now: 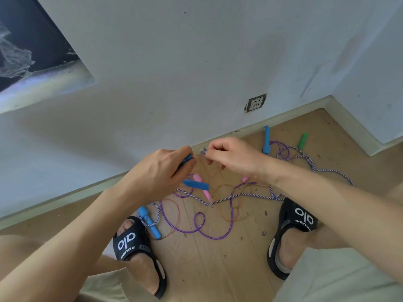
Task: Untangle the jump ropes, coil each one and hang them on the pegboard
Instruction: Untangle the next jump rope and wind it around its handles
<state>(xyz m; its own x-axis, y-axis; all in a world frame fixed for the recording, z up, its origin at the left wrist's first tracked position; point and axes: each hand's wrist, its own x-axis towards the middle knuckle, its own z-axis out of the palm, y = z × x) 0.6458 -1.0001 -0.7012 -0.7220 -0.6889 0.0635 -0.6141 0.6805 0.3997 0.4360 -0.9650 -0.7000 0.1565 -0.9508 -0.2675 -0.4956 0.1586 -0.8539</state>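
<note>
The left hand point(165, 168) is curled tight around a blue handle point(185, 160), and only the tip of the handle pokes out past the fingers. The right hand point(231, 156) is just beside it, up above the floor, with its fingers bent in and pinching something small and dark at its fingertips point(205, 151). What that small thing is cannot be told.

Below the hands, the jump ropes lie in a messy pile on the wooden floor point(209, 262), close to the wall. A second blue handle point(196, 184) and a pink handle point(202, 186) lie under the left hand. A purple rope point(209, 235) makes big loops between the two feet. A striped purple-and-white rope point(220, 201) runs across the pile and off to the right. A thin brownish rope point(229, 214) curls through the others. One more blue handle point(150, 222) lies by the left black sandal point(135, 245), and the right black sandal point(292, 232) sits at the other side.

Farther off, near the baseboard, lie another blue handle point(266, 139) and a green handle point(303, 140). A wall socket point(255, 102) sits above them.
</note>
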